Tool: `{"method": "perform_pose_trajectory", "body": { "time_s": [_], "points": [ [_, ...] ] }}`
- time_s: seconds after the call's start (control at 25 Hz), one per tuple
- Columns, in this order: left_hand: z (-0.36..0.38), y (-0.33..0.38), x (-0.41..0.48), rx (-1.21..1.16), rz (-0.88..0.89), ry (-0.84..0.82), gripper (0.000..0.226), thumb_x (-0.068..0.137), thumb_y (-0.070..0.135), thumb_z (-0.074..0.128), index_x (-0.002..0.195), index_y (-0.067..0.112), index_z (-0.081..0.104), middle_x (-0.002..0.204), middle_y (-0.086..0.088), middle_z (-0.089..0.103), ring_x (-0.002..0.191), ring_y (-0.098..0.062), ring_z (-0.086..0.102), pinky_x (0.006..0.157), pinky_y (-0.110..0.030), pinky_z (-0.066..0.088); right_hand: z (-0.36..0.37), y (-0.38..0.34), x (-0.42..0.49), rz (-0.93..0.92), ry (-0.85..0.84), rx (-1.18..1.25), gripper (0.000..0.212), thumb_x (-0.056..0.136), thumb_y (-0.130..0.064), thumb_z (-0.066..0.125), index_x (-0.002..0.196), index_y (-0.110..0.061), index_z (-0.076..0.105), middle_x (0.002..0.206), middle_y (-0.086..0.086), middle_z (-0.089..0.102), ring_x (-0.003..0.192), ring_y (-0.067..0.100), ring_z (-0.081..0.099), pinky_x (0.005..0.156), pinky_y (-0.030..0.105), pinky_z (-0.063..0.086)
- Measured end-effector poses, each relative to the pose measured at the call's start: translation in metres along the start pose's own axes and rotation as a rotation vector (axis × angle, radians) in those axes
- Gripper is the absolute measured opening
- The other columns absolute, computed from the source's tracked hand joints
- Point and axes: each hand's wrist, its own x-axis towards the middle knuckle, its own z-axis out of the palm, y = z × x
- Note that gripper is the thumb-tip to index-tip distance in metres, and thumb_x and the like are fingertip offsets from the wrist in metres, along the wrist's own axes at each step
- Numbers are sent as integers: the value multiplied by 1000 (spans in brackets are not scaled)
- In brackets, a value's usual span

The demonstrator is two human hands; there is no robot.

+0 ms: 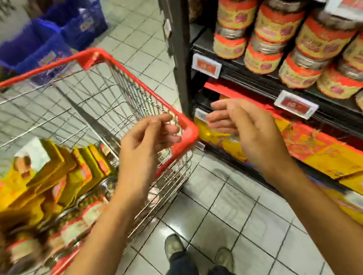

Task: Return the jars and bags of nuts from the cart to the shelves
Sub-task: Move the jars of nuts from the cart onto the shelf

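Though jars (73,219) in cart (98,55) blur — left hand (145,143), right hand (246,126) loose, empty.

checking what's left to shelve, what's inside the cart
Inside the cart: yellow bags packed together and jars with red-and-white labels beside them. Whatever lies beneath them is covered, and the near end is blurred.

Was a supermarket aisle: wire shopping cart (190,133) w/ red rim, black shelves (179,40) w/ price tags (206,65) on edges, rows of identical jars (238,11), blue crates (33,44) on tiled floor (223,202).
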Motion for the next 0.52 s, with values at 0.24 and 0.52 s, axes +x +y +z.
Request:
{"method": "perform_pose_trajectory", "body": {
  "time_s": [0.24, 0.52],
  "points": [
    [-242, 21, -74, -25, -134, 664, 26, 96, 11, 42, 81, 13, 62, 56, 5, 67, 50, -4, 62, 50, -12, 49, 193, -14, -6, 30, -618, -93, 20, 95, -28, 42, 89, -32, 61, 87, -10, 68, 81, 17, 66, 75, 25, 52],
    [-372, -79, -68, 111, -654, 614, 28, 95, 7, 44, 70, 11, 55, 65, -6, 56, 54, -9, 55, 52, -15, 45, 360, 81, 47, 360, -784, -468, 35, 100, -31, 35, 90, -12, 63, 89, 10, 66, 78, 16, 57, 70, 30, 41]
  ]
}}
